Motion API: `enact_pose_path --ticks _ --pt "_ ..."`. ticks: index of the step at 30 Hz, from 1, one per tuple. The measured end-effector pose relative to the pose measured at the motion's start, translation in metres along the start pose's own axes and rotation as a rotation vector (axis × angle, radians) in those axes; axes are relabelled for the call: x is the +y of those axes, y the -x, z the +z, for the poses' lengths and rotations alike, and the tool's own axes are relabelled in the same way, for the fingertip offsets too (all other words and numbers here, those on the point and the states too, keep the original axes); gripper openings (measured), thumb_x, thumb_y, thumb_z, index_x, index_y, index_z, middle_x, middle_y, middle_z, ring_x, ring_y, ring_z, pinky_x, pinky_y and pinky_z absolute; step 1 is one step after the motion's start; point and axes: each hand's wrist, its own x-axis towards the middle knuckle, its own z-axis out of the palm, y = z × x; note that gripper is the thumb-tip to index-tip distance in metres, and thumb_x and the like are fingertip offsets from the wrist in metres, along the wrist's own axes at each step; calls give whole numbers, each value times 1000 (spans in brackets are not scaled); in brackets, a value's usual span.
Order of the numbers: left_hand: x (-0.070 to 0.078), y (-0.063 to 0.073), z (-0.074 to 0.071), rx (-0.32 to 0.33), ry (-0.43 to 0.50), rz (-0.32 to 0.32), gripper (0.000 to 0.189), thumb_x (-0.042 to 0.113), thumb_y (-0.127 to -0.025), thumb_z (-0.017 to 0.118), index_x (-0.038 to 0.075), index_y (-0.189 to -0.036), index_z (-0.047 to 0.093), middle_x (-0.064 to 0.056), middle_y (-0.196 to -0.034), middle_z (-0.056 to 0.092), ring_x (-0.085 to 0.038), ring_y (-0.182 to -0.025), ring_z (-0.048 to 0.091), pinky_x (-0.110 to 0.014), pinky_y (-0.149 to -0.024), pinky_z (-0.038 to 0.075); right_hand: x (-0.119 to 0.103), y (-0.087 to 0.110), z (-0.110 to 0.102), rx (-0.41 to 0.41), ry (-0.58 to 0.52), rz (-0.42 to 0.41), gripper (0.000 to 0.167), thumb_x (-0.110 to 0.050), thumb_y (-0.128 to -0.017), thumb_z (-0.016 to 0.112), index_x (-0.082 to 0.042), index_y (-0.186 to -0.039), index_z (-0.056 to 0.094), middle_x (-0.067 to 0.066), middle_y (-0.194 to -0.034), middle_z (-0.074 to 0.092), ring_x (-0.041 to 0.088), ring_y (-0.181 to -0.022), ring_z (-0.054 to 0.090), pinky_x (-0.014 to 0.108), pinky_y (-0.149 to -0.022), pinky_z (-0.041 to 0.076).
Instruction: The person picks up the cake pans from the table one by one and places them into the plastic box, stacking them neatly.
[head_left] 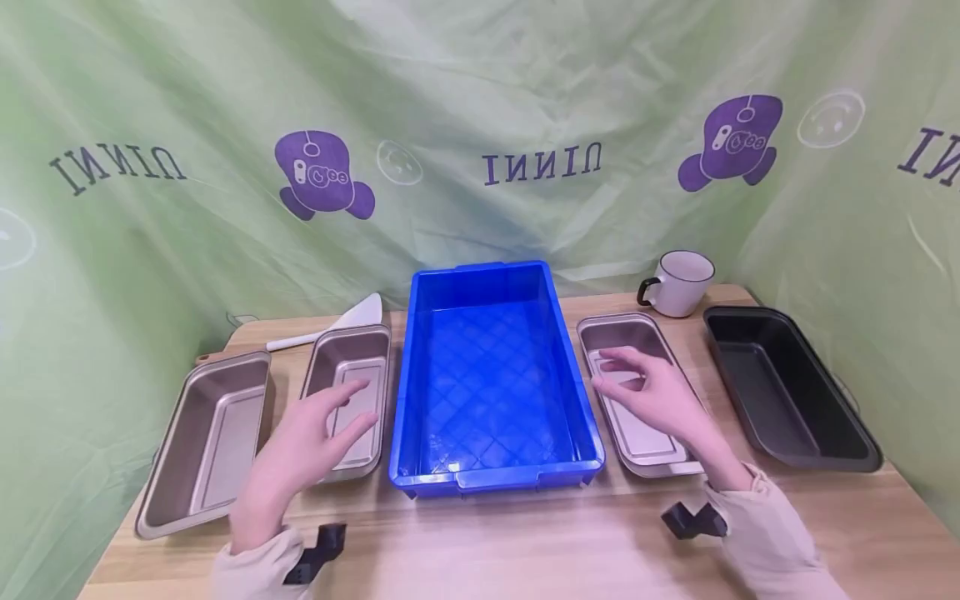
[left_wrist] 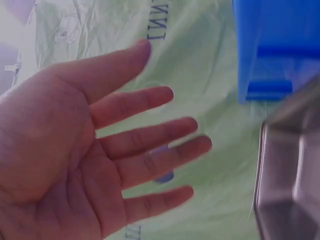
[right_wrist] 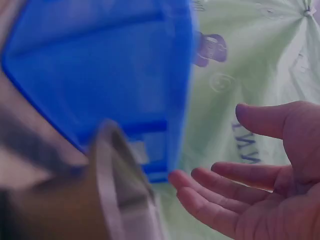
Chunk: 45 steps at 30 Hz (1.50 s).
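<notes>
My left hand (head_left: 303,446) hovers over the near part of a narrow metal loaf pan (head_left: 351,333), fingers spread and nothing in them. In the left wrist view the palm of that left hand (left_wrist: 75,155) shows with all fingers extended. Over another metal loaf pan (head_left: 645,458), on the right, hangs my right hand (head_left: 660,396), its fingers loosely bent and holding nothing. The right wrist view shows the right hand (right_wrist: 265,175) with thumb and fingers apart. Between the two hands stands a blue plastic bin (head_left: 487,383) with nothing inside it.
A wider metal loaf pan (head_left: 232,442) sits at the far left, a black loaf pan (head_left: 795,392) at the far right. Behind the pans are a white spatula (head_left: 360,315) and a white mug (head_left: 681,287) with a black handle. Green cloth (head_left: 465,100) hangs around the wooden table (head_left: 465,550).
</notes>
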Motion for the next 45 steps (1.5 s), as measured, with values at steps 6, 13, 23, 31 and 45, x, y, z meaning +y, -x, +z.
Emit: enact_pose_path --ticks 6,13,23,31,45 --pt "-18 35 -15 107 -52 -25 37 15 -82 75 5 -117 67 -11 -103 71 -27 -92 66 -35 -80 48 7 -4 18 -141 -198 28 56 -14 -90 67 14 -133 45 31 -126 55 40 -107 61 34 -85 55" --pt "-57 71 -30 115 -100 -143 38 17 -81 76 8 -117 67 -7 -91 73 -8 -75 64 -18 -67 46 9 -7 28 -299 -286 15 57 -4 -93 59 25 -134 32 40 -138 37 49 -123 44 43 -97 46" --pt "-98 110 -49 131 -120 -313 33 20 -84 74 7 -113 67 -1 -83 72 20 -71 52 -10 -61 37 7 -7 32 -331 -444 136 62 -4 -92 59 21 -139 27 38 -141 33 48 -129 38 42 -96 48" --pt "-123 130 -66 96 -220 -570 47 36 -91 62 0 -121 61 -34 -113 59 -27 -79 65 -39 -68 36 7 -8 29 -342 -469 161 62 -4 -92 59 19 -140 26 38 -141 34 45 -124 45 41 -93 51" --pt "-167 152 -59 -70 -211 -888 59 38 -95 47 -14 -123 45 -29 -102 65 -55 -107 50 -49 -74 36 12 -6 29 -348 -497 183 64 -5 -93 59 19 -141 24 38 -140 33 42 -120 50 43 -90 52"
